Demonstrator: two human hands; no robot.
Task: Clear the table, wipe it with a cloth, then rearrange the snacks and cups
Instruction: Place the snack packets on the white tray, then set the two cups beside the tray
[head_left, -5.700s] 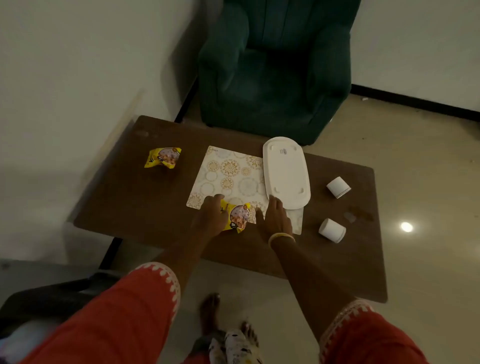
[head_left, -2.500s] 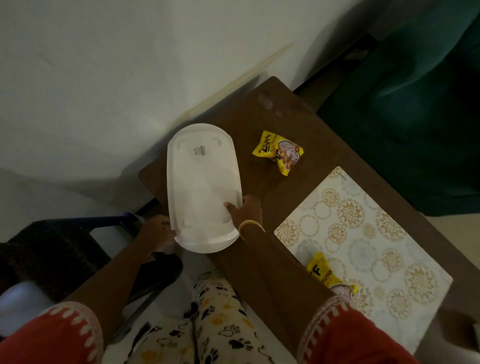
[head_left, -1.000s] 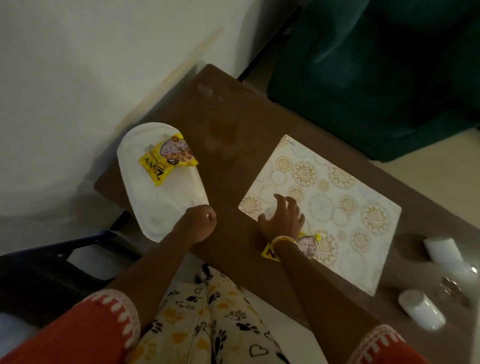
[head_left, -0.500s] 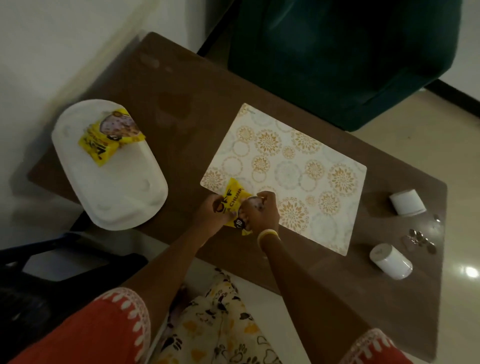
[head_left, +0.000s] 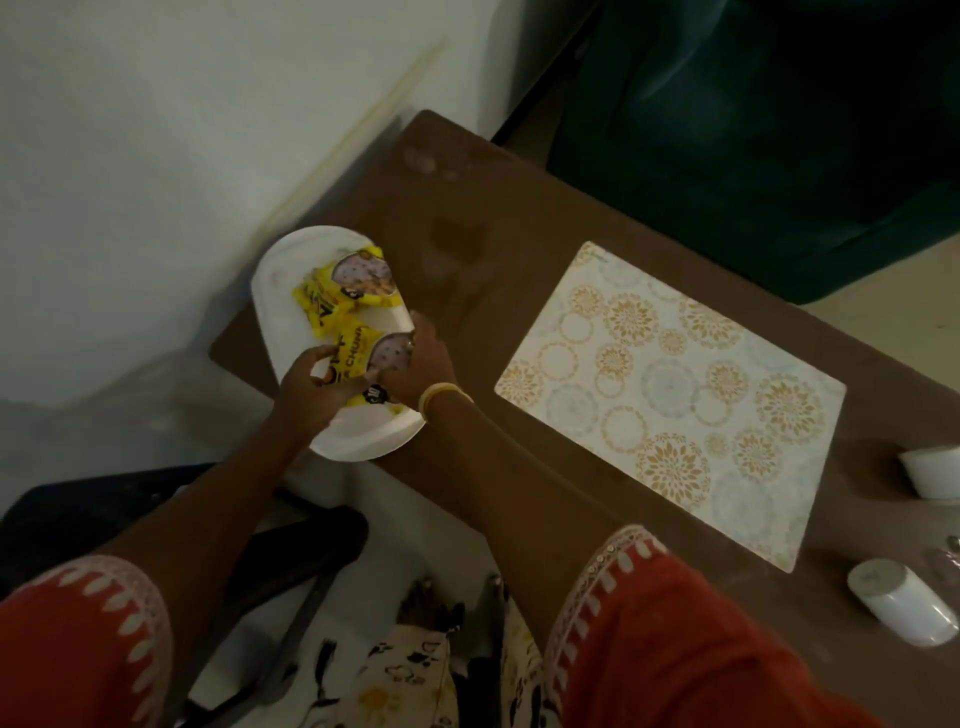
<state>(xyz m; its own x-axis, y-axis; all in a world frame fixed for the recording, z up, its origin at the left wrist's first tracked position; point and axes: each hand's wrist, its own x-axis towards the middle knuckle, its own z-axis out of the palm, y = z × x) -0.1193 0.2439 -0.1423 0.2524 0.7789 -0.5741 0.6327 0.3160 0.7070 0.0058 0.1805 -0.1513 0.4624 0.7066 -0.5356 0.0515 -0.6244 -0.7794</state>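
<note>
White tray (head_left: 291, 291), left end of brown table (head_left: 467, 218): one yellow snack packet (head_left: 353, 280) lying on it; second snack packet (head_left: 358, 358) over it, pinched by left hand (head_left: 311, 387) and right hand (head_left: 423, 364). Patterned placemat (head_left: 670, 395), centre. Two white cups (head_left: 904, 603), right edge.

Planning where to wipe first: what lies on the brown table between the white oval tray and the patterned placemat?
Head view: only bare brown tabletop between white oval tray and patterned placemat, crossed near its front edge by the right forearm.

two yellow snack packets (head_left: 349, 306) on white tray (head_left: 283, 291), cups (head_left: 904, 600) toppled.
</note>
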